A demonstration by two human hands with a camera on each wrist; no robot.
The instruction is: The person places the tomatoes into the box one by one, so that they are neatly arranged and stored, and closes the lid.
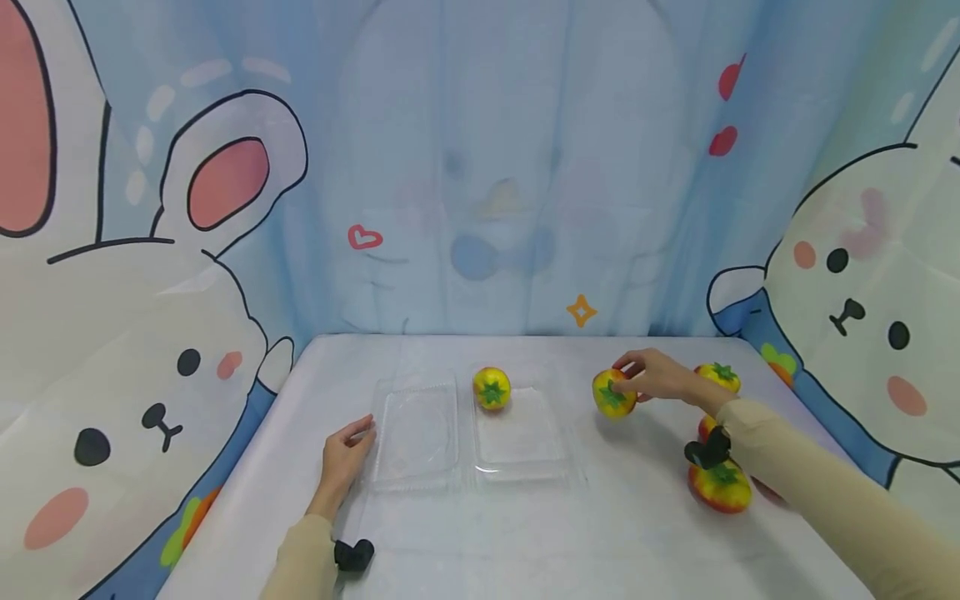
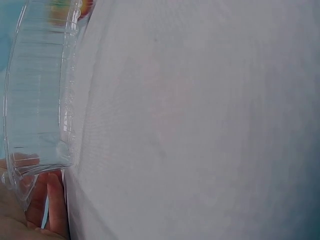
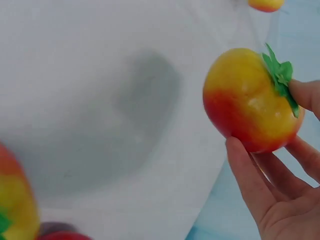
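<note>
My right hand (image 1: 652,375) holds a yellow-red toy persimmon (image 3: 247,102) above the table, thumb at its green leafy top and fingers under it. A second persimmon (image 1: 492,388) sits at the back of the right half of a clear plastic clamshell box (image 1: 519,472), which lies spread open. My left hand (image 1: 347,457) rests at the left edge of the box, its fingers fairly straight. In the left wrist view, fingers (image 2: 56,202) touch or lie close by the corner of the clear box wall (image 2: 37,100).
On the right side of the table, several more fruits are grouped: one persimmon (image 1: 717,377) at the back and another (image 1: 722,485) nearer, with others partly hidden by the right sleeve (image 1: 795,467). A blue curtain (image 1: 495,167) with cartoon rabbits closes off the back and sides.
</note>
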